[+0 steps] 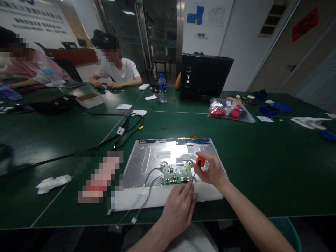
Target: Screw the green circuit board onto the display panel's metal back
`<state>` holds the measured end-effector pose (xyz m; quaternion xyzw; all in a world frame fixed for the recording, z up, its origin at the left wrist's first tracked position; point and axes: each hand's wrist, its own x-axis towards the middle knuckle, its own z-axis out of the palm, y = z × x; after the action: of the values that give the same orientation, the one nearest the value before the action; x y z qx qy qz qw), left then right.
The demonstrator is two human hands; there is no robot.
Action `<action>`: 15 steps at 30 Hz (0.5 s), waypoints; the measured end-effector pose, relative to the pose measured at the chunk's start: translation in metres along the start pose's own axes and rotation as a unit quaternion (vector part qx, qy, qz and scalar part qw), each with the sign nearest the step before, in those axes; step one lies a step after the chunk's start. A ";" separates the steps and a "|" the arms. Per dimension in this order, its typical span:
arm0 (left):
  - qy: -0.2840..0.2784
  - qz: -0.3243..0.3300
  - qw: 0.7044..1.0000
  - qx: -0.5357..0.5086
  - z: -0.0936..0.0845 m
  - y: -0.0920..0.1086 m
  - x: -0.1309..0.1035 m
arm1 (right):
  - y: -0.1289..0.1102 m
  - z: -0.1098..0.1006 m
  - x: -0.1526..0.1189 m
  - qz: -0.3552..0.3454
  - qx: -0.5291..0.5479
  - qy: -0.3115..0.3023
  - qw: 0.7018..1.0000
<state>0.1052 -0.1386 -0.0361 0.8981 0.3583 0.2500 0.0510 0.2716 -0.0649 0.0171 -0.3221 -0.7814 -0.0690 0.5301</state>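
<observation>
circuit board [173, 172] lies beyond left hand [180, 202] (grip unclear), beside right hand [213, 170] gripping orange screwdriver [200, 161].

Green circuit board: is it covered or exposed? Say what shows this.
Exposed: no cover lies over the green circuit board; its components show openly.

A circuit board [175, 172] rests on a display panel [151, 161] on the near bench [262, 168]; beyond, a bottle [162, 92] stands left of a monitor [206, 75], a bag [228, 111] nearer right.

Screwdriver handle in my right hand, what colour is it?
The screwdriver handle is orange-red with black, shown in the head view.
</observation>
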 end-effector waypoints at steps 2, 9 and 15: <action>-0.003 0.001 1.000 0.000 0.000 0.000 0.000 | 0.000 -0.001 0.000 -0.001 0.003 -0.015 1.000; 0.000 -0.001 1.000 -0.004 0.001 -0.001 0.000 | -0.001 -0.006 0.002 0.004 0.052 -0.042 0.998; 0.000 -0.001 1.000 -0.002 0.002 -0.001 -0.001 | -0.001 -0.006 0.002 0.011 0.044 -0.025 0.999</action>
<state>0.1049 -0.1382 -0.0387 0.8977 0.3584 0.2507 0.0530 0.2751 -0.0677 0.0213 -0.3087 -0.7928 -0.0208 0.5251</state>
